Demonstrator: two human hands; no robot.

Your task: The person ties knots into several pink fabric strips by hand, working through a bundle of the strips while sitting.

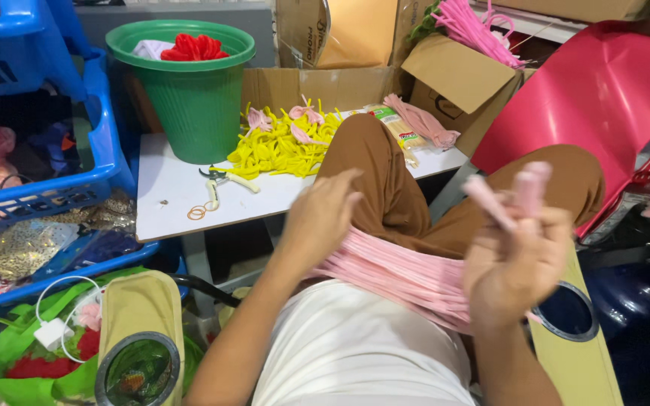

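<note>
We use the pink pipe-cleaner bundle [408,274] on our lap as the landmark. Our left hand [323,214] rests on its left end, fingers loosely spread, holding nothing. Our right hand [511,263], just right of and above it, pinches pink stems [507,194], blurred, probably two. Best to pinch them near the tips and keep the bundle pinned flat.
</note>
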